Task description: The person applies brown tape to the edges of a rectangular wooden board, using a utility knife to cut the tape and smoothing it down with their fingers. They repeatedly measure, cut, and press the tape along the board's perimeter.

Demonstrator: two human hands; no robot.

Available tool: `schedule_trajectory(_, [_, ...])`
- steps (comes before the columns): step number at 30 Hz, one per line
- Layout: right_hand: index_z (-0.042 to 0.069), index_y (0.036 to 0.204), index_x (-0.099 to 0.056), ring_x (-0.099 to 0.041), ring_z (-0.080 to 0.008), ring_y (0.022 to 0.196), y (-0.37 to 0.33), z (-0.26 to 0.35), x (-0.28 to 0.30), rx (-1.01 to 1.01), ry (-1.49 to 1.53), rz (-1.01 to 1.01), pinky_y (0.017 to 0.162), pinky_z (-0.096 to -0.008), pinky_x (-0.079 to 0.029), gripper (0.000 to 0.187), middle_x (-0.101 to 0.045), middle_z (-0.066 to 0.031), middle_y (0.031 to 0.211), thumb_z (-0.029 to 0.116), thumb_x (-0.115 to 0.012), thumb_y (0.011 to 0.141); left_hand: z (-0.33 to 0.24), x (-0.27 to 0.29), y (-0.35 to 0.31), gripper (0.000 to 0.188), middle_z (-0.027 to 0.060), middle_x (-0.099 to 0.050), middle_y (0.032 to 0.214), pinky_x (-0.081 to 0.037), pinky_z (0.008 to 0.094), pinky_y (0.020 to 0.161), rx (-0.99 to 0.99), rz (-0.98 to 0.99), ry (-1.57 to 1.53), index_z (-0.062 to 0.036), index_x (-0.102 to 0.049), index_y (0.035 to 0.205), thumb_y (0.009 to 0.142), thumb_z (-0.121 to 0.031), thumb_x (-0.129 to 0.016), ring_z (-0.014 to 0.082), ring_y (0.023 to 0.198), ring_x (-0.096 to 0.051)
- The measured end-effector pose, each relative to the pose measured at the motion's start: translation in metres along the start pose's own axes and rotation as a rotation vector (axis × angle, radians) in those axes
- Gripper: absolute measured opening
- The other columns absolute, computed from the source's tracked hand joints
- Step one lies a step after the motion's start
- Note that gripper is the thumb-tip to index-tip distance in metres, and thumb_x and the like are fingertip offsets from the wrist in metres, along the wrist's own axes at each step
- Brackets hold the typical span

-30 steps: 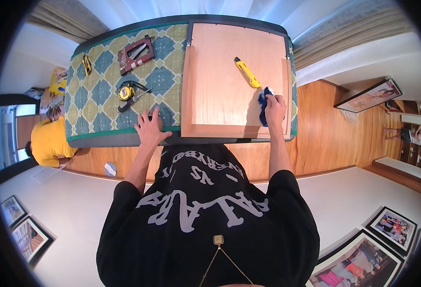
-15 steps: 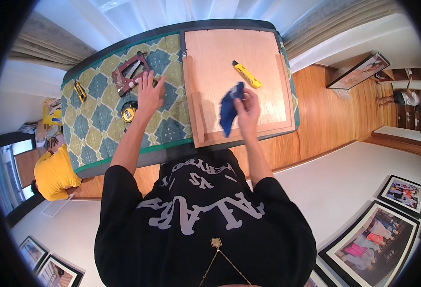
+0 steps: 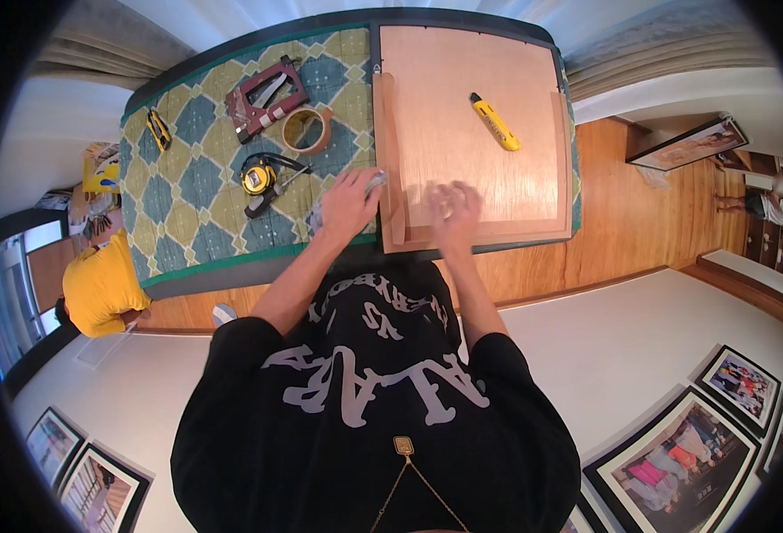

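My left hand [image 3: 349, 204] is closed on a crumpled blue-grey cloth [image 3: 375, 182] at the left edge of a wooden backing board [image 3: 449, 80]. Motion smears my right hand [image 3: 455, 213] over the board's near left part, so its fingers are unclear. Strips of brown tape [image 3: 390, 160] run along the board's left, right and near edges. A yellow utility knife [image 3: 495, 123] lies on the board, beyond my right hand. Left of the board, a roll of brown tape [image 3: 306, 131] rests against a dark red staple gun [image 3: 267, 99].
A green patterned quilt [image 3: 200, 182] covers the table. On it lie a yellow tape measure [image 3: 256, 178], a screwdriver [image 3: 289, 180] and yellow-handled pliers [image 3: 159, 131]. A person in a yellow shirt [image 3: 105, 284] bends at the left. A framed picture [image 3: 689, 144] leans at the right.
My left hand has moved right and nearer, off the tape roll, and now holds the cloth. The blue cloth in my right hand no longer shows there. The view has shifted slightly.
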State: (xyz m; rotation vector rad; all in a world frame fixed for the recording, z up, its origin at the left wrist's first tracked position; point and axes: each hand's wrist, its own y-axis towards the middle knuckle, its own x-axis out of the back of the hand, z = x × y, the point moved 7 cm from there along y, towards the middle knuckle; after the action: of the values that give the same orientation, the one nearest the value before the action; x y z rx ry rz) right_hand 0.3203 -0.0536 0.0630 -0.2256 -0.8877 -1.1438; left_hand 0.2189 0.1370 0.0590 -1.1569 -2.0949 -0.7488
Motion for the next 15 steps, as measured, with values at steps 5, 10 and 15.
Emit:
schedule_trajectory(5, [0.012,0.107,-0.067,-0.047,-0.0311,0.116,0.002,-0.050,0.002,0.084,-0.173,0.013,0.096,-0.0475,-0.037,0.027,-0.054,-0.0099,0.116,0.027,-0.073,0.085,-0.020,-0.022,0.006,0.021,0.0015,-0.066,0.094,-0.055,0.0373,0.070,-0.140,0.076,0.263,-0.0161,-0.069,0.105,0.086,-0.025,-0.068,0.0241,0.087,-0.063])
schedule_trajectory(10, [0.012,0.111,-0.065,-0.046,-0.0315,0.117,0.002,-0.049,0.001,0.109,-0.163,0.025,0.098,-0.0475,-0.035,0.030,-0.053,-0.0099,0.119,0.028,-0.072,0.086,-0.012,-0.031,0.012,0.017,0.0002,-0.065,0.093,-0.055,0.0371,0.066,-0.153,0.075,0.253,-0.0175,-0.071,0.097,0.080,-0.020,-0.070,0.0237,0.085,-0.063])
schedule_trajectory(15, [0.012,0.112,-0.064,-0.047,-0.0314,0.119,0.002,-0.050,0.002,0.079,-0.151,0.052,0.099,-0.0476,-0.035,0.031,-0.054,-0.0105,0.120,0.030,-0.069,0.087,-0.014,-0.035,0.031,0.011,0.0015,-0.064,0.093,-0.055,0.0370,0.065,-0.123,0.094,0.345,-0.0167,-0.070,0.090,0.080,-0.016,-0.067,0.0247,0.085,-0.063])
